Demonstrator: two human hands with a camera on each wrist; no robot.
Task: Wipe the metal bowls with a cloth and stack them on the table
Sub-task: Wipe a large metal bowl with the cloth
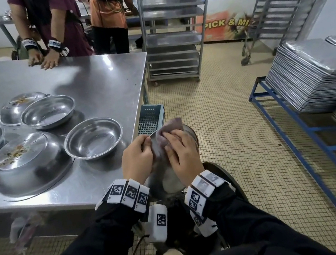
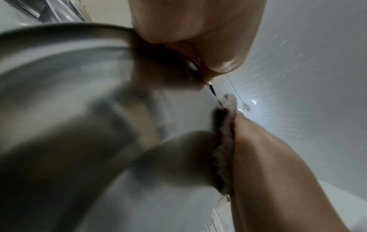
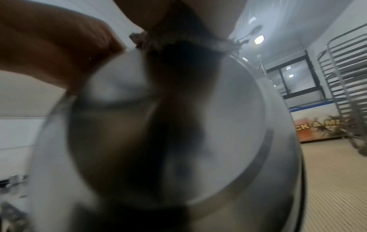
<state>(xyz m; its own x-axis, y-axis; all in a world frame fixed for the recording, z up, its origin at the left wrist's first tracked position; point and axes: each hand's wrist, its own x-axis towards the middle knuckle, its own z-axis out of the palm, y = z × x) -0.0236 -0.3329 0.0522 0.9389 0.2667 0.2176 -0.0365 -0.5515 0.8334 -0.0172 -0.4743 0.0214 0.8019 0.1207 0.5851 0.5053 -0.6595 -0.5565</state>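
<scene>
A metal bowl [image 1: 171, 182] is held tilted on edge in front of me, just off the table's near right corner. My left hand [image 1: 139, 157] pinches its rim. My right hand [image 1: 182, 153] holds a greyish-purple cloth [image 1: 171, 125] against the bowl's upper part. The left wrist view shows the bowl's wall [image 2: 59, 94], my left hand [image 2: 198, 39] on the rim and the cloth [image 2: 224, 149] squeezed under my right hand [image 2: 268, 157]. The right wrist view is filled by the blurred bowl [image 3: 208, 125], with the cloth [image 3: 188, 47] at its top edge.
Several more bowls sit on the steel table [image 1: 101, 76]: an upright one [image 1: 94, 138] nearest me, a soiled upturned one [image 1: 27, 162], others behind. Another person's hands [image 1: 45, 60] rest on the far edge. A crate [image 1: 150, 119], tray racks [image 1: 172, 40] and stacked trays [image 1: 317, 74] stand right.
</scene>
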